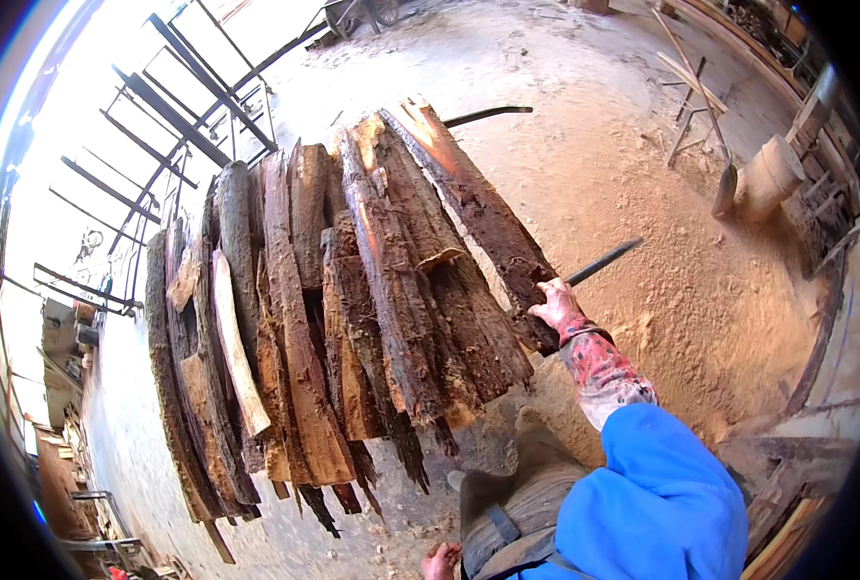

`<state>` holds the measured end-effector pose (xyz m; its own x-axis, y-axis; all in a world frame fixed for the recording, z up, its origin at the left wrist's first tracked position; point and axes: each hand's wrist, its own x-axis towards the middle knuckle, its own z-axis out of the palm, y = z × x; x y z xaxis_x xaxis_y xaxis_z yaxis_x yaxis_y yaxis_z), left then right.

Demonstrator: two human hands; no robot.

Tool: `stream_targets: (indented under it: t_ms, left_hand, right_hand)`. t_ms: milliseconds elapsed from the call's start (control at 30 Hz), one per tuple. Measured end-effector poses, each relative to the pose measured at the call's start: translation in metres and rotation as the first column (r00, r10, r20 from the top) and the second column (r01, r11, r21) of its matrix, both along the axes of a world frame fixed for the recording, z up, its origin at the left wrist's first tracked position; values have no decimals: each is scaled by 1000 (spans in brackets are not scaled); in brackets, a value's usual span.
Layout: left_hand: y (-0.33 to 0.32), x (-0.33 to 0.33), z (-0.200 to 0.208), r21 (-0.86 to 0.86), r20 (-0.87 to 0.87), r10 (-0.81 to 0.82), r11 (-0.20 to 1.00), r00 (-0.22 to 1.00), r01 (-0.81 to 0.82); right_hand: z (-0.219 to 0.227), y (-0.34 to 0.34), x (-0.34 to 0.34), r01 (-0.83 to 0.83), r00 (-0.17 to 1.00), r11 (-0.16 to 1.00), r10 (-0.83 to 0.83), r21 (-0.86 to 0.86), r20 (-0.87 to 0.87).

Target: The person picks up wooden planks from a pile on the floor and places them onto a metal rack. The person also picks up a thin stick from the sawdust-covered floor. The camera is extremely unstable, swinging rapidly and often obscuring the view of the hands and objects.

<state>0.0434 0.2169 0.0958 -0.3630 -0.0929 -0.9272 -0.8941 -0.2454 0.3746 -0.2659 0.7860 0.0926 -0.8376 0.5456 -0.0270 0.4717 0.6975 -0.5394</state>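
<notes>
My right hand [557, 305] grips the near end of a long dark slab of bark-covered wood [478, 208], its fingers closed over the edge. That slab lies at the right side of a broad pile of rough bark slabs [304, 377], with a gap between it and its neighbour. A pale, stripped strip of wood [234, 338] rests on top of the pile toward the left. Only part of my left hand [439, 561] shows at the lower edge, beside my leg and apart from the pile. Most of its fingers are cut off from view.
Dark metal bars [604, 261] stick out from under the pile on the right. Metal frames [188, 87] stand behind it at the far left. Sawdust [700, 338] covers the floor at right, where a shovel [726, 188] leans near a pale log [770, 179].
</notes>
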Motion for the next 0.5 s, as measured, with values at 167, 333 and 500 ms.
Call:
stream_targets:
  t_ms: [167,333,500]
  left_hand:
    - [-18,-23,-8,25,-18,-180,983,984,180]
    - [-90,-20,-84,148,-37,-266,952,963,269]
    - [-89,-68,-76,-58,-25,-475,879,880,473]
  right_hand:
    - [-18,5,46,94,984,995,-99,-37,-146]
    - [-31,-13,154,247,966,965,-252,-87,-62]
    - [-89,-92,338,488,842,870,-447,-74,302]
